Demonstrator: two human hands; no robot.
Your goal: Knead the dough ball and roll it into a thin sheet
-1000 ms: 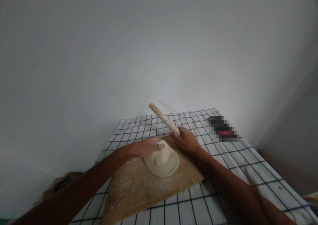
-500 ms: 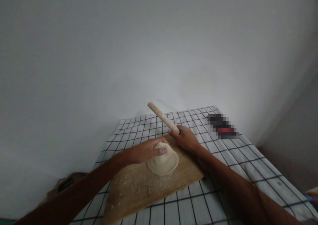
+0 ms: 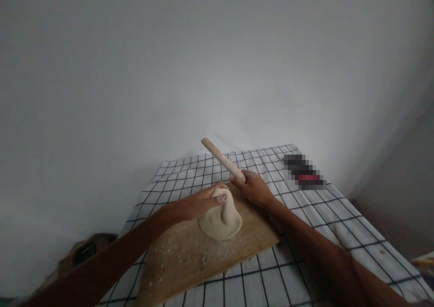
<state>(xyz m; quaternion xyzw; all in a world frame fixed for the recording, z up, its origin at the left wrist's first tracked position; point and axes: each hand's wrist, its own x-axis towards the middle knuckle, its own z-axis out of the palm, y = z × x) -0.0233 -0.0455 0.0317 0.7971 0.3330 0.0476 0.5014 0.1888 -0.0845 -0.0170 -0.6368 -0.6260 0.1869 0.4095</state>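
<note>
A pale sheet of dough (image 3: 220, 224) rests on a floured wooden board (image 3: 179, 262). My left hand (image 3: 206, 202) pinches its far edge between thumb and fingers, and that part is pulled up into a fold. The near rim of the dough still lies on the board. My right hand (image 3: 252, 187) is closed around the near end of a wooden rolling pin (image 3: 222, 159). The pin points up and away to the left, over the tablecloth beyond the board. Parts of my left fingers are hidden behind the dough.
Under the board is a white tablecloth with dark grid lines (image 3: 271, 271). A blurred-out dark and red item (image 3: 301, 172) lies at the right rear. A wall (image 3: 217, 72) rises behind the table. At the lower left, a brown box-like object (image 3: 84, 250) shows past my arm.
My left hand has lifted the dough's far edge slightly higher, and a deeper fold shows in it. The right hand and rolling pin have hardly moved.
</note>
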